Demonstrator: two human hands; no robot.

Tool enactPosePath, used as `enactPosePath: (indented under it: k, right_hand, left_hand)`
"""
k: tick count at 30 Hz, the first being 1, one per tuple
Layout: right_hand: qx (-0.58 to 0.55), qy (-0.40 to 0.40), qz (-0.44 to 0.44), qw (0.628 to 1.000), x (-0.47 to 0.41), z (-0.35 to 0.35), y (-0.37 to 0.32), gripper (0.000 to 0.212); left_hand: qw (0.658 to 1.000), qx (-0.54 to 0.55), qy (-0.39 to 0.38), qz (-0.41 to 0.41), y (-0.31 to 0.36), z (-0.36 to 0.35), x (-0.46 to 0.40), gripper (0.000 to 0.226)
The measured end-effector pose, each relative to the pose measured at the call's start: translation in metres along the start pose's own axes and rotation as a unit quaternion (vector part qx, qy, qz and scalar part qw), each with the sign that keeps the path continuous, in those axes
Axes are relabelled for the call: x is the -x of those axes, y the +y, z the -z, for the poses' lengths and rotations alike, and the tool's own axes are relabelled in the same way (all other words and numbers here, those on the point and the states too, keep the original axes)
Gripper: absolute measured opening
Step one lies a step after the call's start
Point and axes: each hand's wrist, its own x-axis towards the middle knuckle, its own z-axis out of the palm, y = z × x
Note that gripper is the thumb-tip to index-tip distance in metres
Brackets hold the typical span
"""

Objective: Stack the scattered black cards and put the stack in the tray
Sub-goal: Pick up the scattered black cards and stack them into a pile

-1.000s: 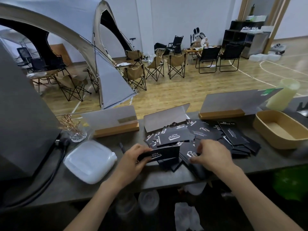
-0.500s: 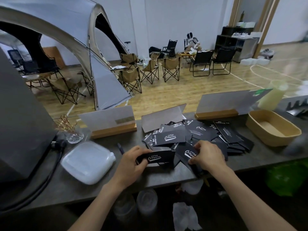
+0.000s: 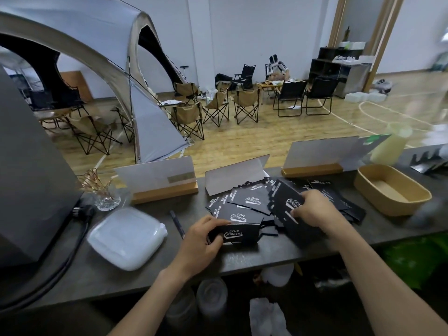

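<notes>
We are gathering, by our judgement, and are well short of the finish: most of the black cards [image 3: 252, 202] are lying fanned and overlapping across the middle of the dark counter [image 3: 242, 257], while the tan tray [image 3: 420, 200] at the right is sitting with nothing in it that we can see. Our left hand [image 3: 203, 241] is pinching a small stack [image 3: 238, 235] at the near edge of the spread, thumb along its top edge and fingers curled under its left end, holding it upright on its long edge. Our right hand [image 3: 312, 209] is pressing down on a bunch of loose cards just right of that stack, fingers bent over them; whether it is gripping or only sliding them we cannot tell, since motion is blurring them. The next move is calling for sweeping that bunch leftward against the held stack and squaring the edges, and the tray, well apart to the right, is waiting for later.
</notes>
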Motion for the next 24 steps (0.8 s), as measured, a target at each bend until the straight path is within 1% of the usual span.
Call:
enactPosePath:
  k: [3, 5, 6, 7, 8, 9, 10, 11, 13, 15, 17, 20, 21, 23, 24]
  right_hand:
    - [0.011, 0.050, 0.026, 0.998, -0.007, 0.014, 0.002, 0.023]
    - [0.008, 0.094, 0.092, 0.991, 0.000, 0.014, -0.009, 0.022]
    - [0.004, 0.108, 0.147, 0.983, 0.006, 0.009, -0.017, 0.023]
    - [-0.001, 0.103, 0.208, 0.973, 0.014, 0.003, -0.026, 0.024]
    - [-0.008, 0.076, 0.262, 0.962, 0.022, -0.006, -0.034, 0.025]
    - [-0.011, 0.037, 0.300, 0.953, 0.030, -0.018, -0.041, 0.027]
    - [-0.003, 0.004, 0.320, 0.947, 0.035, -0.031, -0.046, 0.029]
    - [0.009, -0.012, 0.331, 0.944, 0.040, -0.044, -0.050, 0.030]
    - [0.022, -0.006, 0.346, 0.938, 0.044, -0.066, -0.054, 0.028]
    - [-0.031, -0.020, 0.353, 0.935, 0.046, -0.083, -0.051, 0.021]
    - [-0.097, -0.056, 0.364, 0.925, 0.047, -0.095, -0.045, 0.018]
    - [-0.165, -0.071, 0.357, 0.917, 0.049, -0.108, -0.039, 0.030]
    - [-0.189, -0.072, 0.349, 0.915, 0.049, -0.111, -0.040, 0.032]
    - [-0.223, -0.076, 0.334, 0.913, 0.047, -0.111, -0.044, 0.033]
    - [-0.232, -0.081, 0.327, 0.912, 0.045, -0.110, -0.047, 0.034]
  left_hand:
    - [1.000, 0.009, 0.011, 0.007, -0.001, -0.001, 0.000, 0.042]
    - [1.000, 0.014, 0.022, 0.007, 0.002, -0.001, 0.000, 0.041]
    - [0.999, 0.013, 0.035, 0.003, 0.002, 0.000, 0.001, 0.043]
    - [0.999, 0.011, 0.048, 0.003, 0.002, 0.001, 0.001, 0.048]
    - [0.998, 0.013, 0.057, 0.012, 0.003, 0.002, 0.003, 0.056]
    - [0.998, 0.013, 0.061, 0.026, 0.002, 0.004, 0.005, 0.066]
    - [0.997, 0.009, 0.068, 0.036, 0.002, 0.006, 0.008, 0.076]
    - [0.996, -0.001, 0.078, 0.038, 0.002, 0.008, 0.011, 0.085]
    - [0.994, -0.027, 0.096, 0.035, -0.001, 0.009, 0.017, 0.096]
    - [0.993, -0.038, 0.108, 0.036, -0.003, 0.011, 0.021, 0.098]
    - [0.994, -0.035, 0.093, 0.035, -0.005, 0.016, 0.022, 0.094]
    - [1.000, -0.015, 0.020, 0.018, -0.005, 0.021, 0.025, 0.078]
    - [1.000, -0.015, 0.014, 0.011, -0.004, 0.021, 0.026, 0.073]
    - [0.999, -0.009, 0.039, 0.014, -0.005, 0.021, 0.031, 0.069]
    - [0.998, 0.002, 0.062, 0.029, -0.006, 0.022, 0.032, 0.071]
